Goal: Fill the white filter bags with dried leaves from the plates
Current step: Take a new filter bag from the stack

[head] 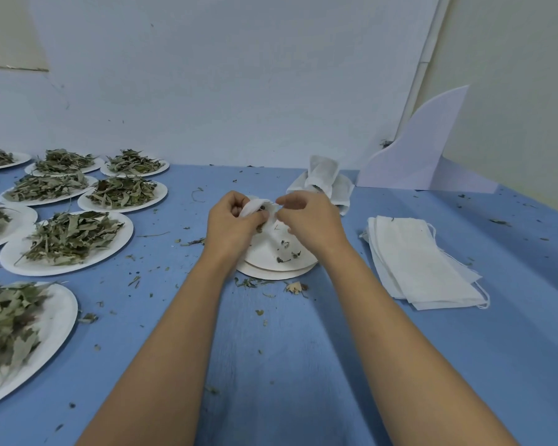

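Left: plates [68,243] heaped with leaves [74,235] on a blue table [303,365]. Centre: left hand [232,217] grips a bag [253,207], fingers curled round it, above a stack of near-bare plates [277,255]. Right hand [310,217] pinches the bag's right edge, fingertips close to the left hand's. Behind it: filled bags [322,178]. Right: flat pile of empty bags [422,262].

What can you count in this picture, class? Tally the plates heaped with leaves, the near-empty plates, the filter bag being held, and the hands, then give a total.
Plates heaped with leaves: 8 (a plate sliver at the left edge is left out)
Near-empty stacked plates: 2
Filter bag in the hands: 1
Hands: 2, left hand and right hand
Total: 13
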Demonstrator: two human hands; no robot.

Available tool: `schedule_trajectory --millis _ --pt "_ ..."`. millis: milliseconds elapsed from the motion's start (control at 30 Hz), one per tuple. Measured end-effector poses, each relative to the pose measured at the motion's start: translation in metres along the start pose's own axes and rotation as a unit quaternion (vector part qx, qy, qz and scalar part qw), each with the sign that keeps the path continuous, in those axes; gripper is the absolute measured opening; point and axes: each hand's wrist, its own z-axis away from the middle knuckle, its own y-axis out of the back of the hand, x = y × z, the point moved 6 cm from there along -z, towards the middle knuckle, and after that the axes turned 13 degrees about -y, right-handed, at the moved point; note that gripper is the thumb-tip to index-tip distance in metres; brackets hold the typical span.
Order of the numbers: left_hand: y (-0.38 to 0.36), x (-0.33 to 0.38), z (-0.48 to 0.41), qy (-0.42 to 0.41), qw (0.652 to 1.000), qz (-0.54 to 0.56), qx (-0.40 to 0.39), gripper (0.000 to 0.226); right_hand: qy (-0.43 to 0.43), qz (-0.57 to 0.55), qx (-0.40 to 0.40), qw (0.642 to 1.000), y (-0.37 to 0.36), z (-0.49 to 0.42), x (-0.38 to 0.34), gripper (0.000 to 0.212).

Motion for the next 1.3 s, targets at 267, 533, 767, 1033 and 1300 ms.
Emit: schedule_trajectory --millis 267,533,767,1033,1300 --pt "0.005 0.001 -0.001 -0.008 0.996 -0.071 0.045 0.034 0.042 0.034 0.024 0.998 -0.006 0.004 -0.003 0.01" --pt "0.018 0.01 0.005 -0.038 0.971 -0.179 0.153 0.035 0.063 -0.035 -0.072 0.995 -0.02 0.009 -0.008 0.021" --pt "0.018 0.004 -0.001 -0.023 0.978 -0.165 0.129 0.034 0.013 0.078 -0.064 0.995 -0.005 -0.003 0.005 0.001" --pt "0.015 -0.005 -0.005 0.012 0.99 -0.08 0.114 0.027 -0.126 0.353 -0.125 0.919 0.007 -0.006 0.029 0.046" --pt "0.022 -0.007 -0.01 0.031 0.987 -0.043 0.153 0.026 -0.048 0.307 -0.099 0.945 -0.013 -0.005 0.022 0.023"
